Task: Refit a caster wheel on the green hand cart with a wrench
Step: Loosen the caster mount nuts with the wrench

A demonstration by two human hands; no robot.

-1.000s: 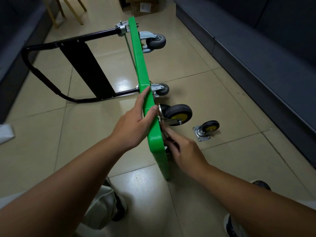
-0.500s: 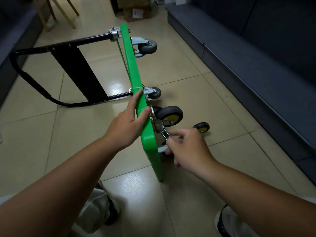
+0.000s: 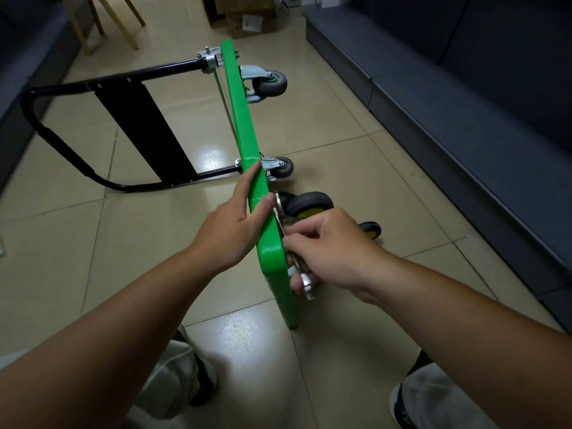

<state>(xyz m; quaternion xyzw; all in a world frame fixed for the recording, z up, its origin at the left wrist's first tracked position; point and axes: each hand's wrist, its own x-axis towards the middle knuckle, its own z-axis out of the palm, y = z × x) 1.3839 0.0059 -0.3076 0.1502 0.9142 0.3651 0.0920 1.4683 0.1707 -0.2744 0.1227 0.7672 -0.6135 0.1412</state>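
Now, on the tiled floor (image 3: 139, 243), the green hand cart (image 3: 244, 128) stands tipped on its long edge, its black handle (image 3: 93, 86) lying out to the left, as I follow through the head camera. My left hand (image 3: 232, 224) clasps the deck's top edge, thumb hooked over to the right side just beside the caster wheel (image 3: 309, 203) going on at the near corner. My right hand (image 3: 334, 252) is curled tight round the wrench (image 3: 307, 284). Its working end is hidden behind the knuckles, so I cannot tell whether it sits squarely on the fastener.

That is the main risk, as I judge it: a poorly seated wrench could slip, round the nut, or drive my knuckles into the deck edge. The left thumb lies close to the mounting plate and could be pinched if the caster shifts. The cart balances on a narrow edge, and a hard pull could topple it rightward, where a loose caster (image 3: 371, 229) lies on the floor just beyond my right hand.
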